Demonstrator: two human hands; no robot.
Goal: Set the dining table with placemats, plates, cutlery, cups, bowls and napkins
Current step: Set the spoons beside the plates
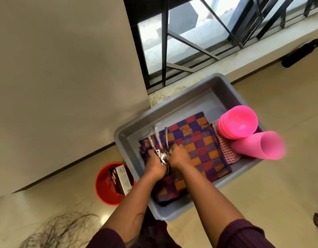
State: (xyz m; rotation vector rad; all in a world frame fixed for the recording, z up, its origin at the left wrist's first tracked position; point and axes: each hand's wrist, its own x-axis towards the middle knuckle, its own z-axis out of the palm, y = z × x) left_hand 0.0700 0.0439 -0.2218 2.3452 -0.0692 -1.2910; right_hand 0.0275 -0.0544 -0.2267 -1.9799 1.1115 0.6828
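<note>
The job looks like it has hardly begun, because no dining table shows here and the things for it are all together in a gray tub (129,126) on the floor by a window. Checked placemats (199,145) lie folded flat in the tub. To their right sits a small red and white checked napkin (228,153). At the far right of the tub is a stack of pink bowls (238,124), and just near of it pink cups (258,145) lie on their side. No plates can be seen. Both hands are in the left part of the tub, over the placemats. The left hand (153,162) has its fingers curled round a bunch of shiny cutlery (160,145), and the right hand (178,155) pinches the same bunch at the spoon bowls. The handles stick out past the fingers, pointing far and a little left. So I think picking up the cutlery is the step now, and everything must yet be carried off and laid out. A red bucket (104,181) with a box in it stands left of the tub.
</note>
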